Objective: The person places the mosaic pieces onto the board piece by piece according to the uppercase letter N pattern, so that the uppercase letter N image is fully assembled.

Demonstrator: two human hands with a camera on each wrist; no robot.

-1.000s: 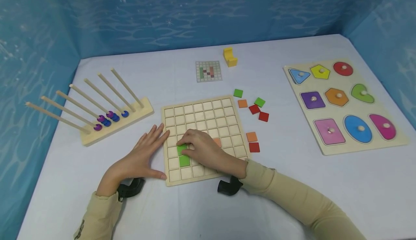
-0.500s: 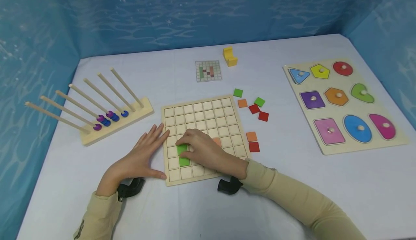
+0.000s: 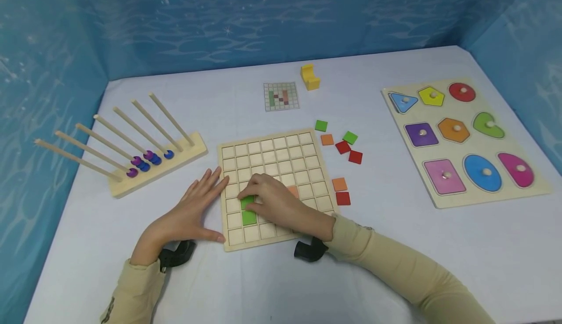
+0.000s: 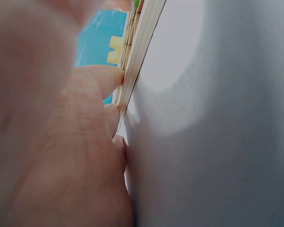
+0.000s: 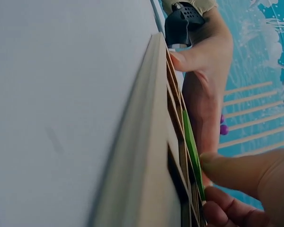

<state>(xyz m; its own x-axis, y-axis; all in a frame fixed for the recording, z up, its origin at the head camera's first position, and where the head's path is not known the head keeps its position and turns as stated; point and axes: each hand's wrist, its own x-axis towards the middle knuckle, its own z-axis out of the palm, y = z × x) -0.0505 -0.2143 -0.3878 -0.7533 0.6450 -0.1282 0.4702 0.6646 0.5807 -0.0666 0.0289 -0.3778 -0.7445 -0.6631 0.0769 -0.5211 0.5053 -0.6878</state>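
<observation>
My right hand (image 3: 274, 202) reaches over the wooden grid board (image 3: 259, 244), its thumb and index finger curled about a green square tile (image 3: 248, 200) in a cell near the left side. In the right wrist view the thumb presses close to the green strip of tiles (image 5: 190, 142). A second green tile (image 3: 249, 217) lies in the cell just nearer. Partly hidden by the right hand, an orange tile (image 3: 293, 191) also sits on the board. My left hand (image 3: 189, 221) rests with fingers spread and straight, fingertips and thumb touching the board's left edge.
Loose green, orange and red tiles (image 3: 356, 157) lie right of the board. Behind it are a printed grid card (image 3: 281, 96) and a yellow block (image 3: 310, 77). A bead rack (image 3: 193, 151) with upright pegs stands left; a knobbed shape puzzle (image 3: 476, 158) lies right.
Both hands stay almost in place. The right fingertips and the upper green tile shift very slightly over the same cell.
</observation>
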